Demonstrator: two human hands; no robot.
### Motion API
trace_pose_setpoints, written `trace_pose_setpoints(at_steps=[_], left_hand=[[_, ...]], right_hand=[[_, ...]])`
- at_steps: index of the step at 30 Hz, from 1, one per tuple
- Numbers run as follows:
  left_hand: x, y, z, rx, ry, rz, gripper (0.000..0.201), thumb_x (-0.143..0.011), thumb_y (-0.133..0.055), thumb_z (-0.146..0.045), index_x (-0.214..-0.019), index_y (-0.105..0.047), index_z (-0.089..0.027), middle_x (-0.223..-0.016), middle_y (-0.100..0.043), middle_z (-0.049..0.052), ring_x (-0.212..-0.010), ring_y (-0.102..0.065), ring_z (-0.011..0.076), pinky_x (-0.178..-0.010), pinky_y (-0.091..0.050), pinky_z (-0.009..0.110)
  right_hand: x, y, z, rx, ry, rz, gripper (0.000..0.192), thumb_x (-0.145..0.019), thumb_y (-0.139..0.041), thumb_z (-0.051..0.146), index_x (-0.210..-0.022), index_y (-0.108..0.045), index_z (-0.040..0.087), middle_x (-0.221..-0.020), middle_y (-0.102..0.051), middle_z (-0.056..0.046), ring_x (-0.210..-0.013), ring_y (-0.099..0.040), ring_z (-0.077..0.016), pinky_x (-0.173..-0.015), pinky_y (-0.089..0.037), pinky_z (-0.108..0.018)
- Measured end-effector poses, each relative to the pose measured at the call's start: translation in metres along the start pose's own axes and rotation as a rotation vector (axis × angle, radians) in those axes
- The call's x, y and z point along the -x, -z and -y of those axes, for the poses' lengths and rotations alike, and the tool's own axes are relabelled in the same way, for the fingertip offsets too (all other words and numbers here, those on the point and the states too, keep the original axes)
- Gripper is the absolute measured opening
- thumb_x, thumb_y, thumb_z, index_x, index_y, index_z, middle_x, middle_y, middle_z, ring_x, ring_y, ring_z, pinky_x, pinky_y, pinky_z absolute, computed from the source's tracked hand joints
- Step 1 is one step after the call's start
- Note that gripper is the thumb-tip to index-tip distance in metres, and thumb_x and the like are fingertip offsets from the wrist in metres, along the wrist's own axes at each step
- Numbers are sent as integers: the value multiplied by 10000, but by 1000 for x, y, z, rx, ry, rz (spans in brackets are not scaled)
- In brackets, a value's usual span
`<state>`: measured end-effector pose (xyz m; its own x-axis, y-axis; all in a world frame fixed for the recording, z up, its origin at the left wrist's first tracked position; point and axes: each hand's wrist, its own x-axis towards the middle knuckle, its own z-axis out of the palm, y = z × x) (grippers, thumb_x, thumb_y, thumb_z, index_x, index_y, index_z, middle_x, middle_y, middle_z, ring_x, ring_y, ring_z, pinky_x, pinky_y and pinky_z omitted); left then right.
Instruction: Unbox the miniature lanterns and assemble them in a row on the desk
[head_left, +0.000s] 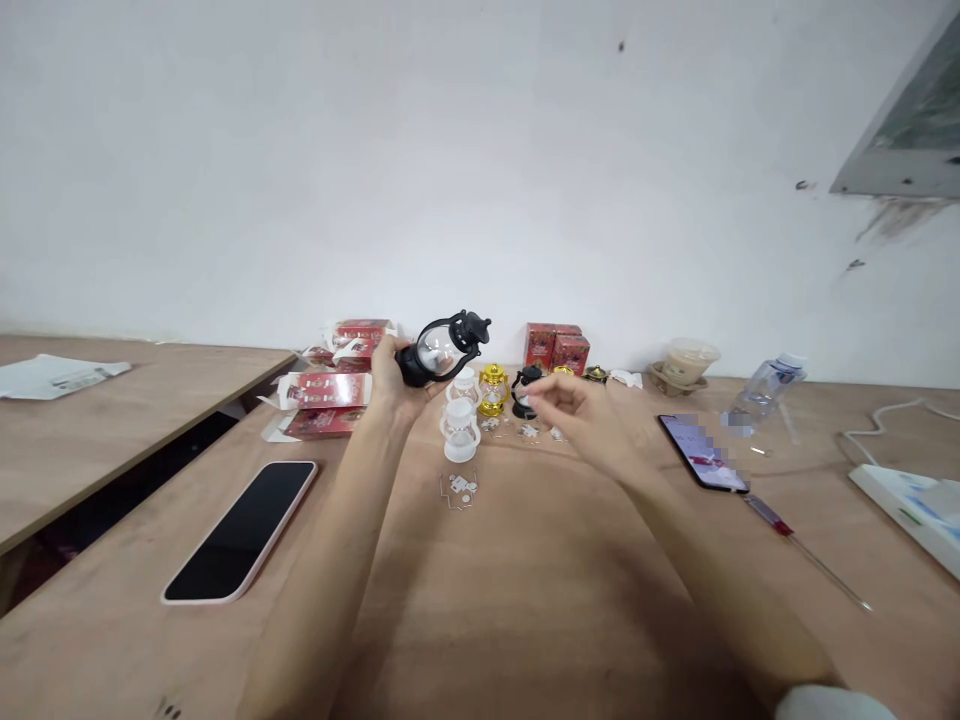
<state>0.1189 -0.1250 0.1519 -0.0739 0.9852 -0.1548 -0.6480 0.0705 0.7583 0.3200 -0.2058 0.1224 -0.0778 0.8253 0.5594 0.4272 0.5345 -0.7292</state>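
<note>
My left hand (391, 378) is closed around the base of a small black toy lantern (444, 350), raised above the table and tilted with its cap to the right. Its clear globe and black handle show. My right hand (574, 408) hovers to the right, thumb and fingertips pinched together; a small pale bit may be between them, too small to name. Behind those fingertips stands another black lantern (523, 408), partly hidden. A gold lantern (493, 390) and white lanterns (460, 432) stand between my hands. Bent wires and small white pieces (463, 487) lie in front of the white ones.
Opened red boxes (328, 390) lie at left, and closed red boxes (555, 347) stand by the wall. A black-screened phone (241, 530) is at left. At right are another phone (701, 452), a screwdriver (780, 525), a bottle (769, 388), a cup (688, 362) and a white power strip (911, 510).
</note>
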Motion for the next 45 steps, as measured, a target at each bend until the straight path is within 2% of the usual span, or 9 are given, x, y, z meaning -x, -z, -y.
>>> trace_pose_setpoints(at_steps=[4,8,18,30,45], left_hand=[[0,-6,7,-31,-36,-39,86,-605,-510,-169,-690,-498,-176,-630,-550,-1,-567,-564,131,-550,-549,264],[10,-14,13,-34,-10,-24,71,-619,-519,-146,-678,-488,-169,-630,-541,-4,-556,-564,127,-542,-552,275],[28,-23,18,-74,4,42,102,-608,-557,-166,-680,-486,-161,-622,-527,1,-550,-554,123,-562,-564,306],[36,-26,22,-144,-31,68,101,-592,-571,-181,-658,-499,-153,-642,-533,15,-581,-552,126,-511,-533,261],[38,-26,26,-172,-76,129,125,-571,-583,-202,-647,-495,-157,-665,-510,8,-625,-534,133,-538,-534,275]], right_hand=[[-22,10,16,-345,-43,-180,203,-749,-681,356,-754,-599,171,-563,-555,49,-468,-517,-74,-460,-444,-207],[-28,9,16,-453,-22,-283,283,-709,-718,421,-724,-564,183,-620,-600,32,-476,-550,-75,-451,-484,-208],[-33,13,-1,-396,-14,-320,290,-712,-710,429,-762,-560,185,-606,-609,33,-487,-579,-81,-483,-525,-222],[-34,13,-5,-347,10,-333,179,-765,-649,336,-767,-536,196,-629,-604,34,-505,-579,-79,-506,-524,-234],[-35,15,-4,-294,-12,-323,126,-783,-606,284,-753,-521,196,-627,-589,31,-527,-574,-79,-526,-513,-241]])
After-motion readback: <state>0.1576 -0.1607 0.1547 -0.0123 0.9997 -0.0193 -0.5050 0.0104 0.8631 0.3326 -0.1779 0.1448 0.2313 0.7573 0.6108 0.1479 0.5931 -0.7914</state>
